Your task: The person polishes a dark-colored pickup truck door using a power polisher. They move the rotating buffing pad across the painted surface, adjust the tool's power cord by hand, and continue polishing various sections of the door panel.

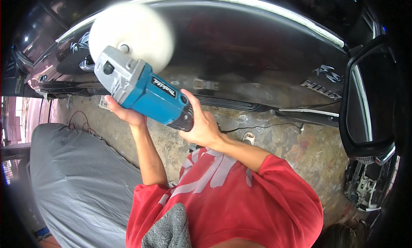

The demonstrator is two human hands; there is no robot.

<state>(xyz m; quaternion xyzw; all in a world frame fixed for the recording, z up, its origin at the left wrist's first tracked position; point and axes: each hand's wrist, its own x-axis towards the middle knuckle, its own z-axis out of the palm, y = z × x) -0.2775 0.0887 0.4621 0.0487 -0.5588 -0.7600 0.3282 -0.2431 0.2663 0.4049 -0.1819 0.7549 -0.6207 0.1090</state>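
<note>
Both hands hold a teal and grey electric polisher out in front of a glossy black car door. My left hand is closed around its front end, beside the silver gear head, with most fingers hidden behind the tool. The black rear grip sits in my right hand, thumb along the top. A round white buffing pad at the polisher's head is blurred by motion and lies over the door panel; whether it touches the paint I cannot tell.
A side mirror juts out at the right. Low at the left stands a bulky shape under a grey cover. A dark cord crosses the stained concrete floor. A grey towel hangs against my red shirt.
</note>
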